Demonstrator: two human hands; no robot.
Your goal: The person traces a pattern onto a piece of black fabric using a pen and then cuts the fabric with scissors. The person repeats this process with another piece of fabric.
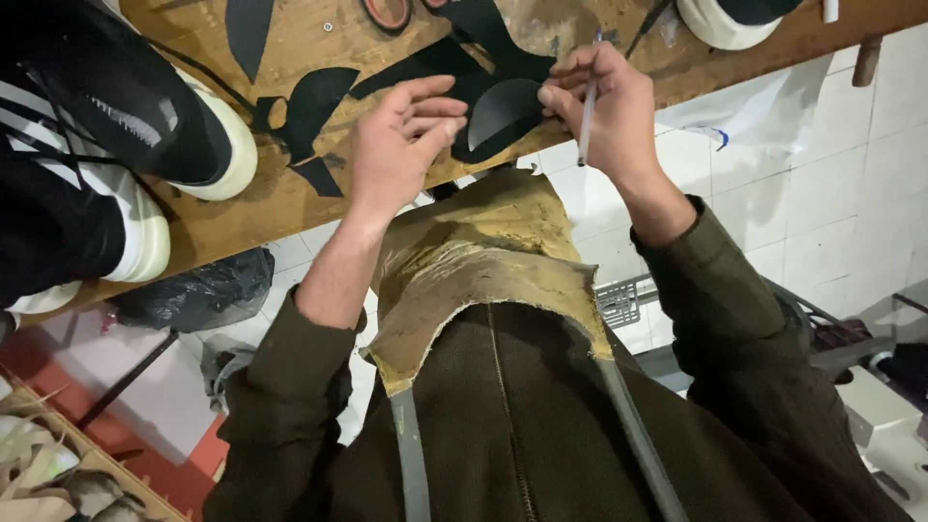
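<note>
My left hand [398,145] rests on the wooden bench [290,208] with its fingers pressing a curved black cut piece [503,111]. Above the same piece, my right hand [604,106] pinches a thin white pen-like tool [588,121], tip pointing up. Other black cut pieces [319,97] lie spread on the bench around both hands. A worn tan apron [483,271] hangs from grey straps over my dark zipped jacket.
Black shoes with white soles [145,126] stand at the bench's left end, and another white sole [720,19] sits at the top right. Below are white floor tiles, a black plastic bag [193,290] and a box of pale pieces [48,474] at bottom left.
</note>
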